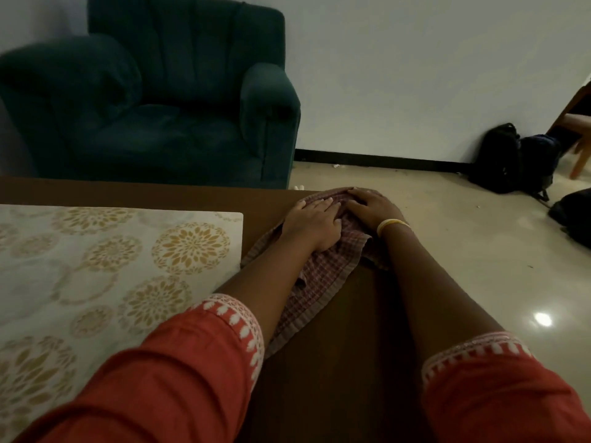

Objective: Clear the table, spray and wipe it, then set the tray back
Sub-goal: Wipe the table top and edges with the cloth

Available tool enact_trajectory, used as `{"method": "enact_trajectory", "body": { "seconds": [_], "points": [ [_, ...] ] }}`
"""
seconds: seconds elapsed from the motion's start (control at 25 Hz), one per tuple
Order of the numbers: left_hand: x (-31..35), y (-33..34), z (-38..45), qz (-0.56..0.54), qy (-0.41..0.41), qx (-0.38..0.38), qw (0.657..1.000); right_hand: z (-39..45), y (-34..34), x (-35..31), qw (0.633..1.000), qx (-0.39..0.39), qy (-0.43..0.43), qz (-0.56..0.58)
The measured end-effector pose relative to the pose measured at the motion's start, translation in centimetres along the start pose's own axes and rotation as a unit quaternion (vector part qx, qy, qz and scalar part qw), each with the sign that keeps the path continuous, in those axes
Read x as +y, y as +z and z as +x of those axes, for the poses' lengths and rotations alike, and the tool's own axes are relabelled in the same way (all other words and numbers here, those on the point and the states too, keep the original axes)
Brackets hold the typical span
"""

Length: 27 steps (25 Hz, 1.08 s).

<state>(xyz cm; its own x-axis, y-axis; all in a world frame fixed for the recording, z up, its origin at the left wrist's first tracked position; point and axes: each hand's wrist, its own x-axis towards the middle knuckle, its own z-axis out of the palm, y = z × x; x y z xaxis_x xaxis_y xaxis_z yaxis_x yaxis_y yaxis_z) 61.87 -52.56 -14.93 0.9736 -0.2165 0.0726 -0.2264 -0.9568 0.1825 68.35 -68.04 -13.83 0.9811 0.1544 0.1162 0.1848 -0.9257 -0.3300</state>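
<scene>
A checked pink-and-grey cloth (323, 276) lies on the dark brown wooden table (335, 378) near its far right corner. My left hand (311, 223) presses flat on the cloth with its fingers straight. Beside it my right hand (372, 207), with a yellow bangle at the wrist, also lies flat on the cloth at the table's far edge. Both hands cover the bunched far end of the cloth. A pale mat with gold flower patterns (96, 266) covers the left part of the table. No tray or spray bottle is in view.
A dark green armchair (160, 100) stands right behind the table's far edge. To the right is glossy tiled floor (463, 251), with black bags (511, 158) against the white wall and a wooden chair leg (580, 161) at far right.
</scene>
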Motion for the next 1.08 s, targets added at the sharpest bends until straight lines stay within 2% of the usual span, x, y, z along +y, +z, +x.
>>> {"method": "enact_trajectory", "body": {
  "seconds": [0.12,0.2,0.4,0.76,0.92,1.08],
  "points": [
    [0.6,0.0,1.3,-0.009,0.041,-0.004,0.999,-0.1,0.2,0.2,0.994,-0.024,0.076,-0.071],
    [0.7,-0.4,0.7,-0.010,0.048,-0.009,0.999,-1.6,0.5,-0.6,0.988,-0.020,0.130,-0.080],
    [4.0,-0.6,-6.1,-0.006,0.067,-0.028,0.997,-9.5,-0.1,-1.4,0.978,0.000,0.196,-0.072],
    [12.7,-0.6,-23.5,0.000,0.097,-0.067,0.993,-29.6,-2.8,0.8,0.975,0.004,0.201,-0.093],
    [15.5,-0.2,-28.3,0.009,0.119,-0.082,0.990,-36.5,-3.9,1.6,0.972,0.008,0.216,-0.089],
    [16.6,0.2,-31.8,-0.026,0.161,-0.069,0.984,-42.1,-4.0,-0.3,0.957,0.047,0.279,-0.064]
  ]
}}
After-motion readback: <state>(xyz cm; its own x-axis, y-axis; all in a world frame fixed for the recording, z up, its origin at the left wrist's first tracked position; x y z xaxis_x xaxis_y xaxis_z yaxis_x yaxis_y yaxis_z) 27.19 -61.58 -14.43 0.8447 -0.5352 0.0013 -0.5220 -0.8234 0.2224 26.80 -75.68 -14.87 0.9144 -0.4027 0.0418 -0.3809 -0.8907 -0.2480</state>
